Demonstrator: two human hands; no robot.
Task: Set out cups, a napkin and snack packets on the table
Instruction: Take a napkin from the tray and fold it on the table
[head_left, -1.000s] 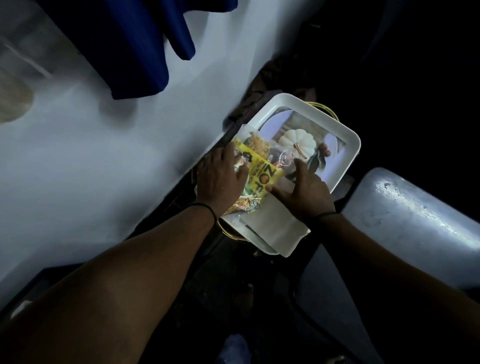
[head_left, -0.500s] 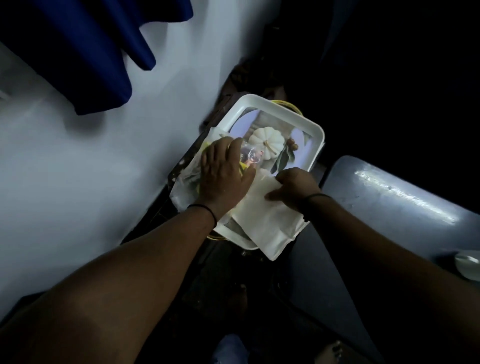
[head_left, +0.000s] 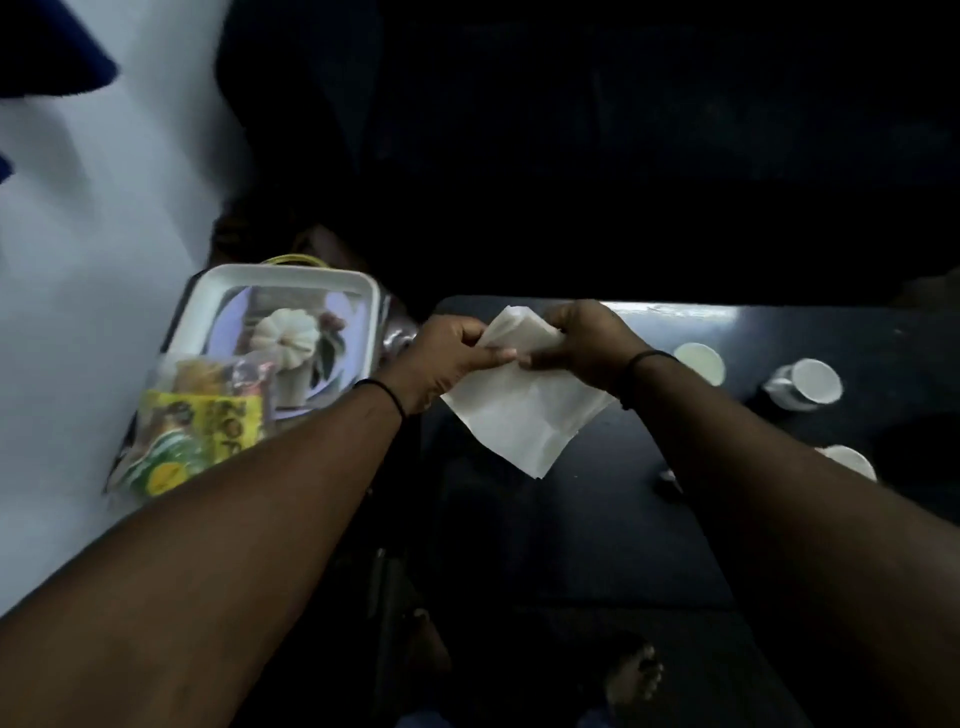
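A white napkin (head_left: 524, 410) hangs in the air above the left end of the dark table (head_left: 597, 493). My left hand (head_left: 447, 358) pinches its upper left edge and my right hand (head_left: 582, 338) grips its top. Yellow and green snack packets (head_left: 192, 431) lie at the near end of a white tray (head_left: 291, 275) with a pumpkin picture, left of the table. Three white cups stand on the table's right side: one (head_left: 701, 361) behind my right wrist, one (head_left: 808, 384) further right, one (head_left: 852, 460) nearer, partly hidden by my forearm.
A pale wall (head_left: 78, 260) runs along the left, with blue cloth (head_left: 47, 57) hanging at the top left. My bare foot (head_left: 636, 673) shows on the dark floor below. The background beyond the table is black.
Both hands have lifted the napkin off the tray and carried it right, over the table. The snack packets stay on the tray. The view has swung right, showing the cups.
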